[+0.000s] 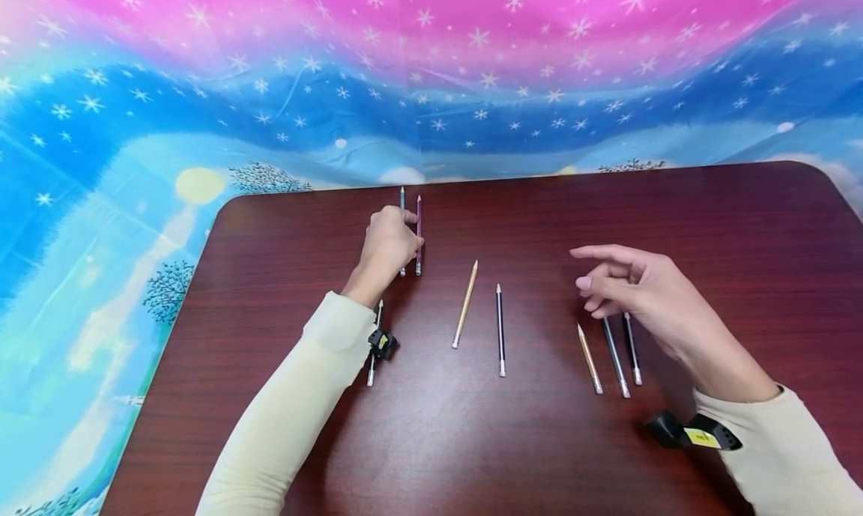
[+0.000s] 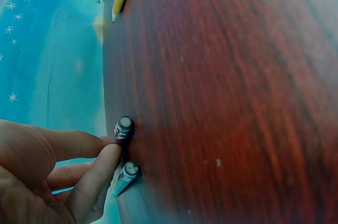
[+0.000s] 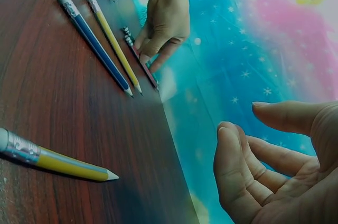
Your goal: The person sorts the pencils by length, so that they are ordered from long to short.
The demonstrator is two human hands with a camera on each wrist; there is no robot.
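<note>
At the table's back edge, the left hand (image 1: 391, 240) pinches a dark red pencil (image 1: 419, 235) between thumb and fingers; its eraser end (image 2: 124, 123) shows in the left wrist view. A teal pencil (image 1: 402, 194) lies beside it, partly hidden under that hand. The right hand (image 1: 647, 287) hovers above the right side with fingers loosely bent and nothing held. Below it lie a short yellow pencil (image 1: 589, 360), a grey-blue pencil (image 1: 616, 360) and a dark pencil (image 1: 634, 355), the last two partly covered by the hand.
Mid-table lie a yellow pencil (image 1: 465, 302) and a dark blue pencil (image 1: 500, 329). Another pencil (image 1: 371, 370) lies beneath the left wrist, partly hidden. A snowflake-patterned cloth (image 1: 431, 74) hangs behind the dark red-brown table (image 1: 431, 441).
</note>
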